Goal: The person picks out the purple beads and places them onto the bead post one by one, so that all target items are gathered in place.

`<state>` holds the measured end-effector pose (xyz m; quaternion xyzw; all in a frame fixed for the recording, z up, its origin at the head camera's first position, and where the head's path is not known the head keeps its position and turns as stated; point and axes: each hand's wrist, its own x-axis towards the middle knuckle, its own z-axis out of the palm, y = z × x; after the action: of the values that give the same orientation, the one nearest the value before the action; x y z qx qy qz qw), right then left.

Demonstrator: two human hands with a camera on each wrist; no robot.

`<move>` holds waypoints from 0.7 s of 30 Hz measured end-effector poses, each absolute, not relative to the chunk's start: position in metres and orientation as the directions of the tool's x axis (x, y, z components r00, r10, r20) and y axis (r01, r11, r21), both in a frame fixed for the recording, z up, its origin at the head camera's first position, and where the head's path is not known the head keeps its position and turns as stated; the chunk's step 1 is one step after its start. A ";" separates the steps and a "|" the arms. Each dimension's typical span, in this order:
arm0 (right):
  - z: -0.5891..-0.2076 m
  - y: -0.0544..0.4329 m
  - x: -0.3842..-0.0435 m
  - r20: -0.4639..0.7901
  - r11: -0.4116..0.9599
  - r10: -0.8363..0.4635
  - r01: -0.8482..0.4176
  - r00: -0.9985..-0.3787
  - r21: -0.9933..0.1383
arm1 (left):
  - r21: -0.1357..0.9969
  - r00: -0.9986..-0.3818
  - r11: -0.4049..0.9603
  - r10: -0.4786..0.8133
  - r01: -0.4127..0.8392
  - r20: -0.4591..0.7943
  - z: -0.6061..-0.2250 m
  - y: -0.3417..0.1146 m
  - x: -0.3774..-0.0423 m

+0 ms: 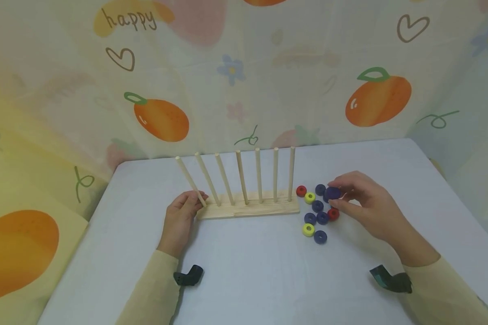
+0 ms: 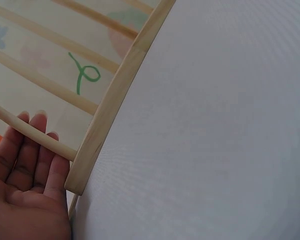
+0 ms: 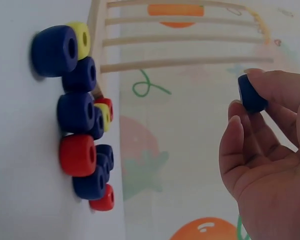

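Observation:
A wooden rack with a row of upright pegs stands on the table. My left hand holds its left end, thumb and fingers about the leftmost peg; in the left wrist view the fingers lie behind that peg. My right hand pinches a dark blue bead between thumb and fingertips, raised above the other beads. Below it lie several loose beads: blue beads, yellow beads and red beads. Every peg is bare.
The white table carries the rack, with the loose beads just off its right end. A fruit-patterned cloth hangs behind the table. Dark straps show at both wrists.

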<state>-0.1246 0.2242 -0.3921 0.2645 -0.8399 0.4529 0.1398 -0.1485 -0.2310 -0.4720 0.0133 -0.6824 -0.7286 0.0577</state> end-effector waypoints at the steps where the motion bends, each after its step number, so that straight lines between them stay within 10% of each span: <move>1: -0.390 0.223 -0.125 0.477 0.448 -0.320 -0.574 -0.819 -0.685 | 0.996 -0.993 -0.064 -0.103 0.067 0.060 -0.472 -0.231 -0.149; 21: -0.350 0.204 -0.133 0.566 0.367 -0.344 -0.662 -0.749 -0.653 | 0.994 -0.993 -0.073 -0.092 0.078 0.071 -0.473 -0.231 -0.149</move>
<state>-0.1332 0.2038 -0.3499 0.3107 -0.8091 0.4690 0.1698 -0.1492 -0.2315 -0.4734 0.0052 -0.6783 -0.7324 0.0581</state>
